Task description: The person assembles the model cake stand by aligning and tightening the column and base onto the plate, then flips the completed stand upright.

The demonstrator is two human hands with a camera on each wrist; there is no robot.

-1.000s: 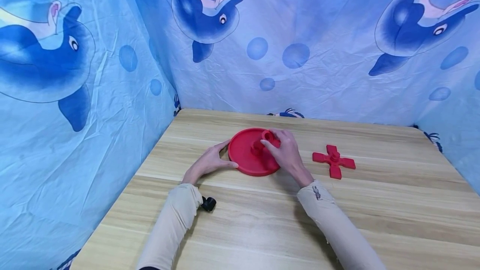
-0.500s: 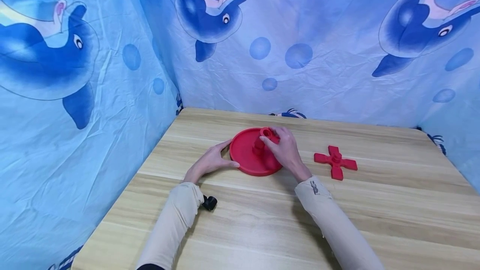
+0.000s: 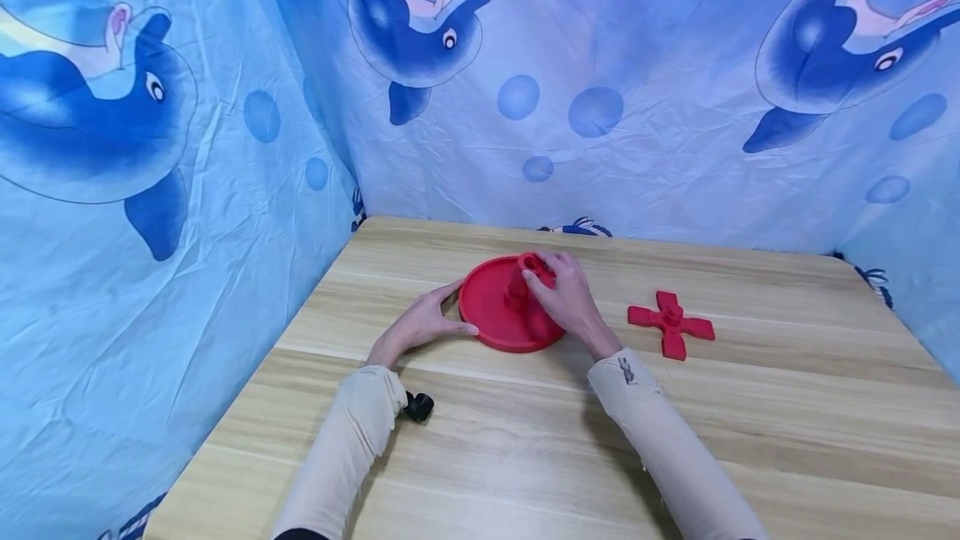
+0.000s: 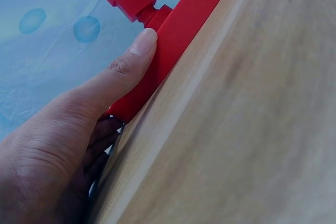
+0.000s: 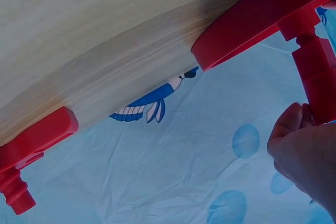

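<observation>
A round red base with a raised rim [image 3: 487, 315] lies on the table in the head view. My left hand [image 3: 422, 322] holds its left edge, the thumb [image 4: 134, 56] pressed to the outer rim in the left wrist view. My right hand [image 3: 568, 297] grips a red post with a hollow top [image 3: 519, 283] by its upper part. The post stands near upright over the middle of the base. In the left wrist view, a narrow neck [image 4: 148, 15] shows between the post and the raised socket [image 4: 160, 17]. How deep the neck sits in the socket cannot be told.
A red four-armed cross piece with a central peg [image 3: 671, 323] lies on the wooden table [image 3: 510, 440], right of the base. A small black object [image 3: 418, 407] is beside the left cuff. Blue curtains with whale pictures [image 3: 420, 32] enclose the table's back and sides.
The post has gone from leaning right to more upright, its top shifting slightly left and up with my right hand. My left hand keeps its hold on the rim.
</observation>
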